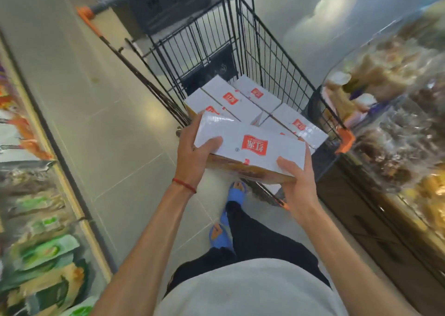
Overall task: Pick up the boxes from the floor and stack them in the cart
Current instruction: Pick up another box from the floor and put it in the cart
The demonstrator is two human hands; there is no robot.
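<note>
Item 1, held box (250, 144): white top with a red label, brown side facing you. You carry it tilted over the near end of the cart, above the boxes already inside. Whether it touches them cannot be told.

Item 2, left hand (192, 152): yours, clamped on the box's left end. The thumb lies across the white top and the fingers are hidden beneath. A red cord bracelet (184, 185) circles that wrist.

Item 3, right hand (296, 183): yours, gripping the near right corner. The thumb rests on the top face and the fingers curl round the right edge.

Item 4, cart (265, 58): black wire basket, standing on the floor straight ahead of you. An orange bumper (346, 139) caps its near right corner.

Item 5, loaded boxes (231, 99): at least four, white with the same red label. They lie flat and close together in the near part of the basket. A dark panel shows at the far end.

Item 6, floor (108, 123): pale tiles, running between the fixtures on either side.

Item 7, shelf (43, 250): along your left, stocked with green and orange packets, too blurred to read.

Item 8, display case (397, 99): on your right, just beside the cart. It has a clear front, and the packaged food inside is blurred.

Item 9, blue sandals (220, 236): on your feet, seen below the held box, with dark trousers (260, 238) above them.
</note>
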